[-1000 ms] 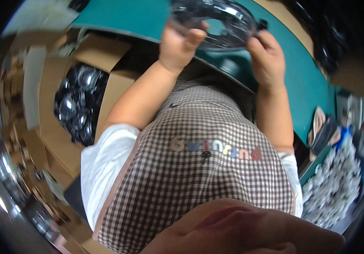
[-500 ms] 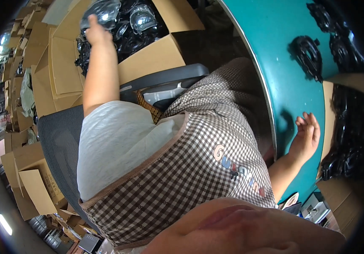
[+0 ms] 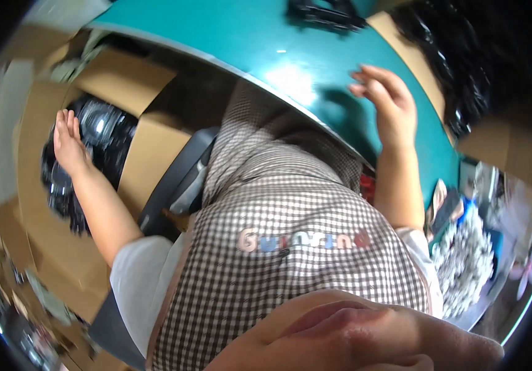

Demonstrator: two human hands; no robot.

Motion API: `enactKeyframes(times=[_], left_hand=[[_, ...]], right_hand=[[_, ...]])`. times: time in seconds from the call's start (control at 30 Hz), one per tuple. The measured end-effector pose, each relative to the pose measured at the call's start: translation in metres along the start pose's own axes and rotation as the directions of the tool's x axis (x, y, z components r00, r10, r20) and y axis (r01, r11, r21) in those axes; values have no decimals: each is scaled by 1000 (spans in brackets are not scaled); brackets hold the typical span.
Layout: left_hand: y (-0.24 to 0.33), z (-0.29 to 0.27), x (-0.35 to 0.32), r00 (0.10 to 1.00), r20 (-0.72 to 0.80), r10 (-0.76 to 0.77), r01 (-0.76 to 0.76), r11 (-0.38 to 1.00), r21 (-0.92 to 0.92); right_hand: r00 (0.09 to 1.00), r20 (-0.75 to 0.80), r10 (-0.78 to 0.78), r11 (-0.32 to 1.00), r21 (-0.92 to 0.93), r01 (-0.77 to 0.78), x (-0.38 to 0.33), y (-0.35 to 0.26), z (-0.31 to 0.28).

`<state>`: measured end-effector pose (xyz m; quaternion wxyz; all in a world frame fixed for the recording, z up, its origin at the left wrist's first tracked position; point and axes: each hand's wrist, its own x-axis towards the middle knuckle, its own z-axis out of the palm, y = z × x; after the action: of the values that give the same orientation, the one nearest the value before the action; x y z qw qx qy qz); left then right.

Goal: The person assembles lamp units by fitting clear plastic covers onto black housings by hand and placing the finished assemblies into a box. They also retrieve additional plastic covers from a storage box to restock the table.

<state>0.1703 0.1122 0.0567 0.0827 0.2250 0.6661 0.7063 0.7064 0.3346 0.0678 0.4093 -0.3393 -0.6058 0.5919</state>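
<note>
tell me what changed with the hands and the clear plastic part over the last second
A second ago both hands held a clear plastic shell over the teal table. Since then it has left the grip: the left hand swung out left to the open cardboard box of glossy black parts, where it stays, fingers spread and empty. The right hand let go and rests open on the table. The checked apron is unchanged.

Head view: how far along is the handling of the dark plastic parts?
Done: one dark part lies on the teal table. In hand: nothing gripped; the left hand reaches open into the cardboard box of glossy black parts, and the right hand rests open on the table. Left: many parts fill the box.
</note>
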Motion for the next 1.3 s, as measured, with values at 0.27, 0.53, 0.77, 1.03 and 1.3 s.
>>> enactKeyframes(times=[0.27,0.53,0.77,1.03,1.3], left_hand=[[25,177,-79,663,654,365,-524,850,57],[64,246,-113,405,811,422,-630,772,-87],[61,270,-88,546,759,356,-464,882,-79],[74,368,-33,537,791,293,-416,908,-54],[103,543,-2,398,773,493,-623,764,-167]], right_hand=[[920,61,-388,626,-715,312,87,-19,26],[880,350,-321,72,-918,391,134,3,30],[969,-4,-245,923,-307,233,85,-7,21],[987,122,108,809,566,-158,73,13,2],[973,209,102,730,649,-216,97,32,-3]])
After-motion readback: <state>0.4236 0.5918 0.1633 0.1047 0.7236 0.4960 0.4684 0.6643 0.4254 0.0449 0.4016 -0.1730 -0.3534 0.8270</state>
